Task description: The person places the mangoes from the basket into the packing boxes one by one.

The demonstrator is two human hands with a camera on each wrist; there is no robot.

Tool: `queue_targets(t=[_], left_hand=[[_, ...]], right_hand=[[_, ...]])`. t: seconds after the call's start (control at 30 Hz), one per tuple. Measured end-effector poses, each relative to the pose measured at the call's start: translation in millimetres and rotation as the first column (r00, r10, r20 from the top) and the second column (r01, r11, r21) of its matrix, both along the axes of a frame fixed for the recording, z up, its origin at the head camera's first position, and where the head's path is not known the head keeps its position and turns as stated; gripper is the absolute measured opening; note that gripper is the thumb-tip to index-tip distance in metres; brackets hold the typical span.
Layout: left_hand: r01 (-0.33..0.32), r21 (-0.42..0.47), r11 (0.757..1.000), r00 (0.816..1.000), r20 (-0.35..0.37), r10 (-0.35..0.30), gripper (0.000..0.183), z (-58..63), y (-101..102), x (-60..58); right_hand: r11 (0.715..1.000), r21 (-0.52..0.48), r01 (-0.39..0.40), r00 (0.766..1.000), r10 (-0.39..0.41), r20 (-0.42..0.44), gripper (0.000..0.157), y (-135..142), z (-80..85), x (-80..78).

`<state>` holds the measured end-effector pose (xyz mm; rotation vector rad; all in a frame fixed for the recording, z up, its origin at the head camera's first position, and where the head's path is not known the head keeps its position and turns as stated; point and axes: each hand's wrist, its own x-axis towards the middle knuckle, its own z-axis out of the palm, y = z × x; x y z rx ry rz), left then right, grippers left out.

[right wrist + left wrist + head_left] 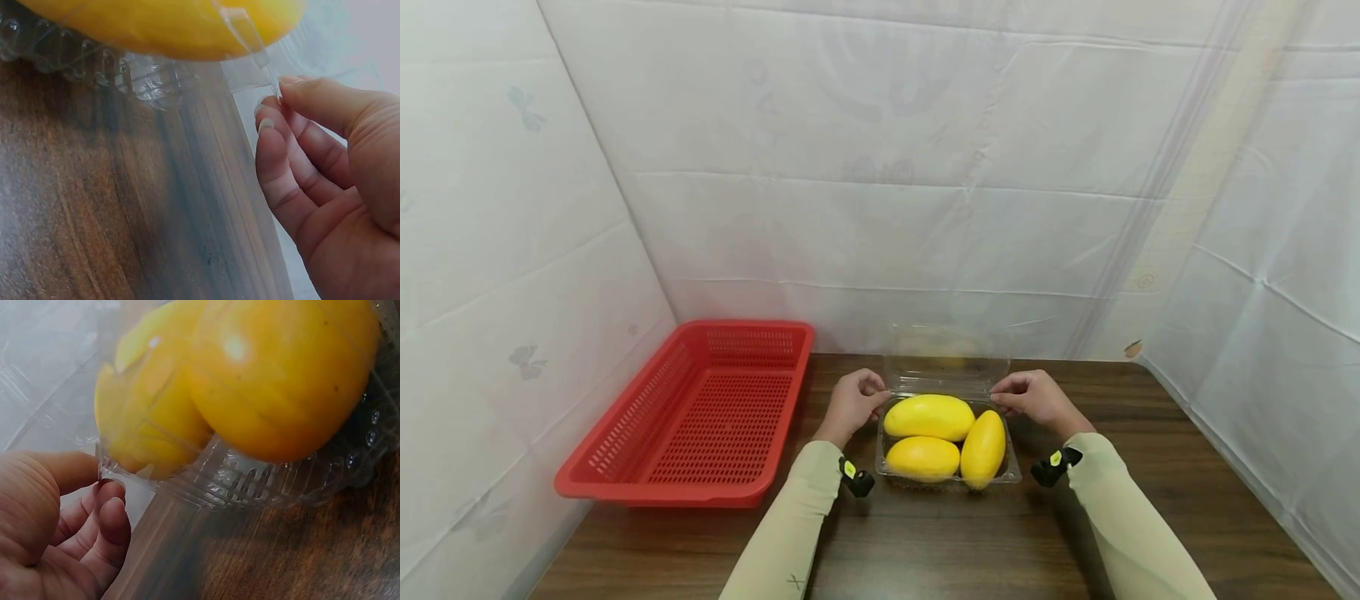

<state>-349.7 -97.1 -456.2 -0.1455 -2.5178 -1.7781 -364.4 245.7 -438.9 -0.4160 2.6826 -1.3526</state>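
Note:
A clear plastic clamshell container [1011,472] stands on the table with its lid [947,350] raised at the back. Inside lie three yellow mangoes: one along the back [929,417], one at the front left [923,458] and one upright along the right side [983,450]. My left hand [853,403] pinches the container's rear left edge between thumb and fingers, seen close in the left wrist view [69,519]. At the rear right corner, my right hand [1034,398] pinches the clear edge the same way, thumb on top in the right wrist view.
A red perforated plastic basket [567,483] stands to the left on the brown wooden table [925,550]. White cloth sheets [880,233] hang behind the table and along both sides.

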Motion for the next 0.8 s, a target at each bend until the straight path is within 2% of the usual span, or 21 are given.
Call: queue_targets(t=[0.07, 0.3, 0.6, 0.8], left_hand=[[0.006, 0.001, 1.0, 1.0, -0.002, -0.006, 0.017, -0.1, -0.2, 0.0], [0.013, -0.001, 1.0, 1.0, -0.023, -0.013, 0.012, -2.1, 0.0, -0.4], [-0.001, 0.005, 1.0, 1.0, -0.012, 0.001, 0.007, -0.9, 0.0, 0.6], [0.027, 0.068, 0.997, 0.999, 0.023, -0.029, 0.006, -4.0, -2.6, 1.1]], right_hand=[[1.0, -0.004, 0.016, 1.0, -0.016, 0.003, 0.016, 0.6, 0.3, -0.5], [1.0, -0.027, -0.013, 1.0, 0.012, -0.02, 0.02, 3.7, -2.0, -1.8], [0.999, -0.049, 0.016, 0.999, -0.015, 0.032, 0.022, 11.7, -4.5, 0.1], [0.995, -0.101, -0.002, 0.996, 0.012, 0.093, 0.024, 13.8, -6.0, 1.7]])
